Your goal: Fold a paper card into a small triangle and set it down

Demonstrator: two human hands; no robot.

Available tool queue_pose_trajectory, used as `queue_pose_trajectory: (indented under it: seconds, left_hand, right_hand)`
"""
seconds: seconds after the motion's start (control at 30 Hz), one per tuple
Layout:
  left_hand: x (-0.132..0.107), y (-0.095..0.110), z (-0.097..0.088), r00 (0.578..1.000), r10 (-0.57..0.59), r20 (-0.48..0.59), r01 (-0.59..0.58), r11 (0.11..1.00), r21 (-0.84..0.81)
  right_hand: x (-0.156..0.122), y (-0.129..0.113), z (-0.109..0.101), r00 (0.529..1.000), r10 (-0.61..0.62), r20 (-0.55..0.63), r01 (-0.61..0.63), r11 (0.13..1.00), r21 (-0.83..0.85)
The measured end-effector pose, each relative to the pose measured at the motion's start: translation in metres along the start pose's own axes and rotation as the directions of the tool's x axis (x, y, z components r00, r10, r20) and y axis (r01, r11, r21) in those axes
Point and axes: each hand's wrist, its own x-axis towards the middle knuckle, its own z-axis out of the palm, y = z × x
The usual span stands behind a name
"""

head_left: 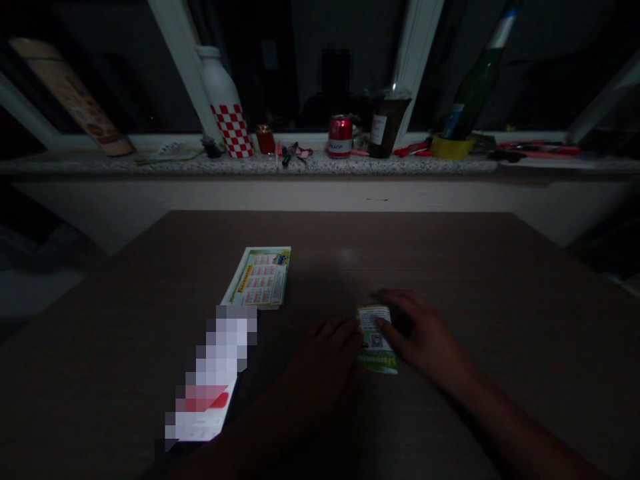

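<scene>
Small printed leaflet (376,340): flat on table (450,253), near centre. Left hand (325,353), right hand (420,333) flank it, fingers extended, tips pressing edges, seemingly pinning it still; light dim. Calendar card (260,277) apart, leftward.

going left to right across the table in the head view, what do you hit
white paper strip → calendar card → left hand → small green-edged packet → right hand
</scene>
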Motion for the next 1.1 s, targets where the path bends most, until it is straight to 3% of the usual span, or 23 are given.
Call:
queue_pose_trajectory:
  seconds: [0.17, 0.33, 0.5, 0.57, 0.63, 0.77, 0.83, 1.0, 1.1]
  left_hand:
    - [0.001, -0.001, 0.001, 1.0, 0.012, -0.003, -0.012, 1.0, 0.0]
    - [0.0, 0.003, 0.003, 0.999, -0.024, -0.034, 0.022, 0.998, -0.056]
    - [0.0, 0.002, 0.009, 0.96, -0.234, -0.155, 0.181, 0.938, -0.295]
    - [0.003, -0.001, 0.009, 0.919, -0.368, -0.14, 0.266, 0.842, -0.469]
    - [0.007, -0.006, 0.006, 0.878, -0.475, -0.056, 0.327, 0.682, -0.654]
    - [0.015, -0.011, -0.002, 0.836, -0.536, 0.119, 0.318, 0.296, -0.901]
    - [0.018, -0.01, -0.004, 0.808, -0.558, 0.19, 0.336, 0.17, -0.927]
    - [0.018, -0.008, 0.0, 0.724, -0.647, 0.242, 0.372, 0.071, -0.925]
    - [0.017, -0.007, 0.001, 0.702, -0.666, 0.251, 0.365, 0.034, -0.93]
  right_hand:
    - [-0.001, -0.003, 0.006, 0.999, 0.003, -0.039, -0.001, 0.998, 0.055]
    - [-0.002, -0.004, 0.012, 0.988, 0.087, -0.124, -0.066, 0.984, 0.164]
    - [-0.002, 0.0, 0.017, 0.964, 0.251, -0.091, -0.199, 0.902, 0.383]
    - [-0.002, -0.001, 0.017, 0.946, 0.322, -0.031, -0.264, 0.822, 0.505]
    - [-0.001, -0.005, 0.015, 0.93, 0.367, 0.022, -0.301, 0.726, 0.618]
    - [-0.001, -0.017, 0.011, 0.926, 0.369, 0.077, -0.294, 0.578, 0.761]
    - [-0.002, -0.023, 0.011, 0.929, 0.356, 0.098, -0.29, 0.537, 0.792]
    - [-0.004, -0.028, 0.012, 0.935, 0.337, 0.11, -0.28, 0.513, 0.811]
    - [-0.004, -0.027, 0.013, 0.935, 0.338, 0.108, -0.281, 0.52, 0.807]
